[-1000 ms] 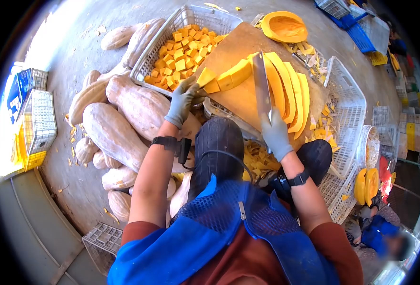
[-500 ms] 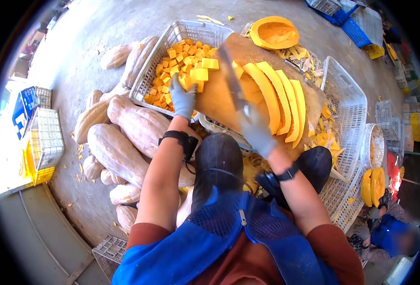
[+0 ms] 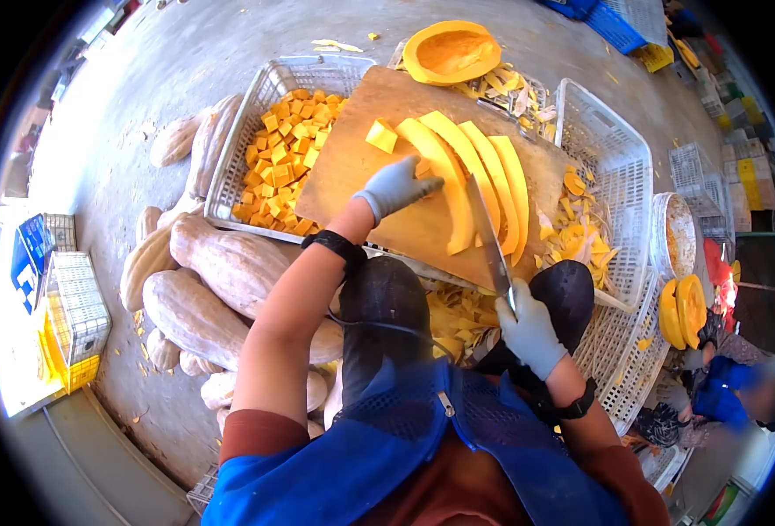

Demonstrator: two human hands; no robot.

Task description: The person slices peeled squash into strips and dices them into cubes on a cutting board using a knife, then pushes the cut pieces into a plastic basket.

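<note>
My right hand [image 3: 531, 330], in a grey glove, is closed round the handle of a large knife [image 3: 490, 241]. The blade points away from me over the cutting board [image 3: 352, 131], across the orange pumpkin slices. My left hand [image 3: 396, 187], also gloved, reaches over the board with fingers stretched out. Its fingertips are at the leftmost curved pumpkin slice [image 3: 444, 193], beside a small piece of pumpkin partly hidden by the hand. A loose pumpkin chunk [image 3: 381, 136] lies beyond it. Several more slices [image 3: 512, 188] lie side by side to the right.
A white crate [image 3: 225, 175] of pumpkin cubes [image 3: 287, 145] stands left of the board. Whole pumpkins [image 3: 199, 320] lie on the floor at left. A hollowed pumpkin half [image 3: 451, 54] sits at the back. Peelings [image 3: 580, 237] and another crate [image 3: 629, 158] are at right, with a person [image 3: 725, 390] beyond.
My left hand has moved from the cubes at the crate to the leftmost slice. The knife has swung right and toward me with my right hand. Chunks at the board's left edge are gone from it.
</note>
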